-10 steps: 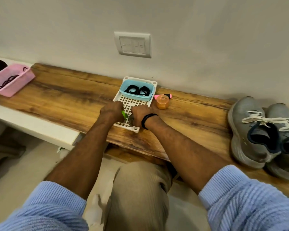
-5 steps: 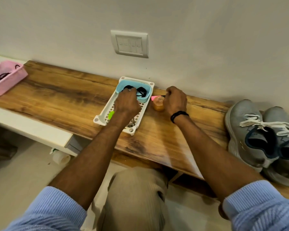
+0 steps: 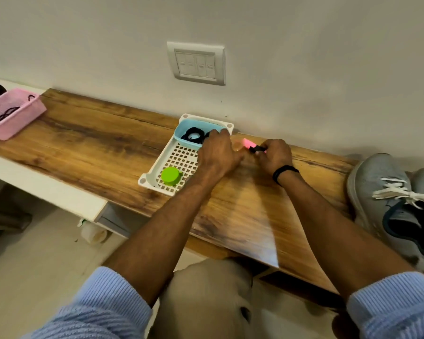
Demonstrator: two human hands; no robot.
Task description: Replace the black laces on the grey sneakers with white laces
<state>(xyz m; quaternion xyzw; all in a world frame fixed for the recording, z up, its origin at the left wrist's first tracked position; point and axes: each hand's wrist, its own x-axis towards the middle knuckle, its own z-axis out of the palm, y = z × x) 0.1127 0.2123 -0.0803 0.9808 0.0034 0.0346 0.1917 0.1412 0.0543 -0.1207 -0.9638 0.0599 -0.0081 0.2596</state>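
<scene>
— Grey sneakers (image 3: 372, 182) at the right end of the bench (image 3: 96, 143), white laces (image 3: 397, 192) already threaded. Light, soft uppers, so we'd lift them by the heel collar.
— And the black laces (image 3: 194, 135)?
— Coiled in the blue tub (image 3: 181, 129) on the tray (image 3: 154, 167). Limp cord; we'd pinch a whole coil. Our right hand (image 3: 277, 155) grips a pink marker (image 3: 249, 143). Our left hand (image 3: 218, 155) sits at the tub's rim, grasp unclear.

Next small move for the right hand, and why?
Probably carry the pink marker across into the white tray, near the green lid. The right hand holds it beside the tray, and the grey sneakers show white laces, so tidying seems likely.
</scene>
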